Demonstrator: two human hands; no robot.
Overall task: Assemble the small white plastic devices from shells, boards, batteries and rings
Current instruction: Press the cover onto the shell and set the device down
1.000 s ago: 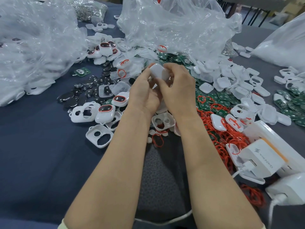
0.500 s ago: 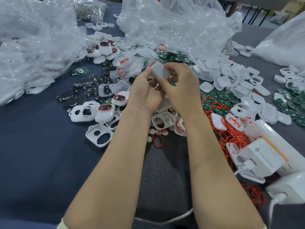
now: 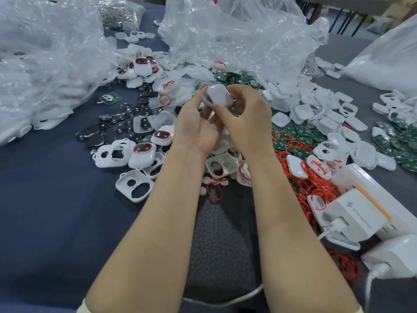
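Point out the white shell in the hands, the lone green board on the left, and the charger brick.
white shell [image 3: 220, 95], head view, its smooth back.
green board [image 3: 114, 98], head view, its green face.
charger brick [image 3: 355, 213], head view, its printed top face.

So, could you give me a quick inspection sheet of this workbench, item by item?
Surface: table under a dark blue cloth, crowded across its far half.
Job's things: white shells, green boards, coin batteries and red rings in loose piles; some finished-looking devices.
Clutter: crumpled clear plastic bags; white charger at the right.
Hands: left hand and right hand both hold one white device in their fingers, above the piles.
Cables: white cable at the charger; second white cable crossing the near edge.
Surroundings: dark furniture legs beyond the table; otherwise nothing seen.
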